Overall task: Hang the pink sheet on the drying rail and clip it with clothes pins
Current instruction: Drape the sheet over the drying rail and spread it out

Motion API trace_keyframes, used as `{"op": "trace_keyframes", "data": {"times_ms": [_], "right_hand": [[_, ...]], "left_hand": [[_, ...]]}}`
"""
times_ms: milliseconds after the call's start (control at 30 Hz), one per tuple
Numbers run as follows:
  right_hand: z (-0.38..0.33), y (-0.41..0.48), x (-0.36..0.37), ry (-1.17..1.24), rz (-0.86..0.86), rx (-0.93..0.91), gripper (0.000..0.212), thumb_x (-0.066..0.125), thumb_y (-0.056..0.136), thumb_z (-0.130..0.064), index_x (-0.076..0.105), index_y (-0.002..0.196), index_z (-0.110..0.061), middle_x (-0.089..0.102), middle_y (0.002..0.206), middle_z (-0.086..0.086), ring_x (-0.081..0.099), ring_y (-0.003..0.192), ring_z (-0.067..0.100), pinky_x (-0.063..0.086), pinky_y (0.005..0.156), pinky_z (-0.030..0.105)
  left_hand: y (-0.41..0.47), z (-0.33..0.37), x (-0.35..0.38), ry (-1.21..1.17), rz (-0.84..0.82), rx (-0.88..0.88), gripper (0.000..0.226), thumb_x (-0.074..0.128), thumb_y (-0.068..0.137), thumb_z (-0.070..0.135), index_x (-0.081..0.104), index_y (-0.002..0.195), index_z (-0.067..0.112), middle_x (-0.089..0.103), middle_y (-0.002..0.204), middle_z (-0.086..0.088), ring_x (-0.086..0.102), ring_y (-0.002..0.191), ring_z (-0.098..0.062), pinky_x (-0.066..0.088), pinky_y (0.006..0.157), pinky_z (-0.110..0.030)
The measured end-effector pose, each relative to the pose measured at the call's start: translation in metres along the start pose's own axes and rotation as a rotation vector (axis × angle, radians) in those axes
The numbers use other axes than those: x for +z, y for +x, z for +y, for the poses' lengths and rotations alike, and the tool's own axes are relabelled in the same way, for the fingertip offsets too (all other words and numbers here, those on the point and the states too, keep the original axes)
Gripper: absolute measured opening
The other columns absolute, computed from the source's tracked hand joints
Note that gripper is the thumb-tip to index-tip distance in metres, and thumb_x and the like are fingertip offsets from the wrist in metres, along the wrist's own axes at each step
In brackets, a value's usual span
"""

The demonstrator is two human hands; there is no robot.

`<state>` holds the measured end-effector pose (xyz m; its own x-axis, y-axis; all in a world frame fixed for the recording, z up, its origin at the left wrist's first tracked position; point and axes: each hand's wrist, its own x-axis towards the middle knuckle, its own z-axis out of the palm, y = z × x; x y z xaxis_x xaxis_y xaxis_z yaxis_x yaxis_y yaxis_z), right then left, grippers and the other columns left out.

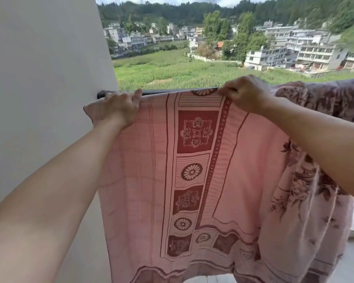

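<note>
Draping the pink sheet (pixel 192 160) over the drying rail (pixel 172 90), left hand (pixel 121 108) clutching its corner, right hand (pixel 245 93) apparently pinching the top edge at the rail

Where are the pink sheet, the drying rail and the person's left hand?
pink sheet (pixel 192 160), head view, on its patterned middle panel.
drying rail (pixel 172 91), head view, on the bare dark bar between the hands.
left hand (pixel 120 108), head view, on its back.
</note>
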<state>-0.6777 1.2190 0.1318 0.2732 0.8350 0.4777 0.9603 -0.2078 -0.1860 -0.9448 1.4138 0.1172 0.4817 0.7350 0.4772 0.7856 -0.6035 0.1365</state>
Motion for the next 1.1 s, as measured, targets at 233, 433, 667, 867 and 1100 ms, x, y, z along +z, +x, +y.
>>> {"op": "trace_keyframes", "data": {"times_ms": [233, 433, 667, 867, 1100], "right_hand": [[0.042, -0.037, -0.024, -0.161, 0.093, 0.183, 0.059, 0.035, 0.098, -0.061, 0.065, 0.082, -0.013, 0.062, 0.069, 0.007, 0.059, 0.062, 0.026, 0.043, 0.061, 0.028], [0.111, -0.100, -0.065, -0.265, 0.389, 0.538, 0.045, 0.042, 0.100, -0.044, 0.064, 0.119, -0.010, 0.060, 0.125, 0.022, 0.053, 0.114, 0.039, 0.041, 0.095, 0.046], [0.134, -0.108, -0.079, -0.295, 0.182, 0.454, 0.046, 0.060, 0.090, -0.051, 0.065, 0.122, -0.019, 0.059, 0.120, 0.015, 0.050, 0.112, 0.041, 0.048, 0.084, 0.048], [0.186, -0.103, -0.105, -0.056, 0.278, 0.277, 0.023, 0.065, 0.090, -0.012, 0.072, 0.112, -0.010, 0.072, 0.106, 0.011, 0.065, 0.092, 0.031, 0.051, 0.075, 0.034], [0.244, -0.095, -0.157, -0.004, 0.296, 0.428, 0.021, 0.065, 0.090, -0.014, 0.072, 0.109, -0.015, 0.070, 0.103, 0.006, 0.062, 0.093, 0.026, 0.055, 0.081, 0.035]], "left_hand": [[0.001, -0.005, 0.002, 0.059, 0.062, -0.004, 0.060, 0.018, 0.104, 0.042, 0.060, 0.122, 0.003, 0.057, 0.126, -0.028, 0.048, 0.118, -0.046, 0.027, 0.109, -0.052], [-0.003, 0.077, 0.015, -0.168, 0.262, 0.179, 0.029, 0.039, 0.098, 0.022, 0.061, 0.103, 0.004, 0.062, 0.107, -0.017, 0.055, 0.099, -0.033, 0.039, 0.093, -0.043], [-0.025, 0.242, 0.039, -0.317, 0.101, 0.351, 0.033, 0.034, 0.103, 0.037, 0.057, 0.111, 0.014, 0.063, 0.109, -0.006, 0.057, 0.098, -0.024, 0.036, 0.093, -0.039], [-0.018, 0.250, 0.059, -0.156, 0.135, 0.215, 0.055, 0.019, 0.101, 0.051, 0.057, 0.114, 0.014, 0.063, 0.114, -0.009, 0.054, 0.100, -0.025, 0.032, 0.090, -0.039], [-0.021, 0.265, 0.061, -0.024, 0.129, 0.190, 0.064, 0.012, 0.099, 0.058, 0.053, 0.121, 0.015, 0.058, 0.121, -0.012, 0.052, 0.108, -0.028, 0.033, 0.095, -0.041]]}}
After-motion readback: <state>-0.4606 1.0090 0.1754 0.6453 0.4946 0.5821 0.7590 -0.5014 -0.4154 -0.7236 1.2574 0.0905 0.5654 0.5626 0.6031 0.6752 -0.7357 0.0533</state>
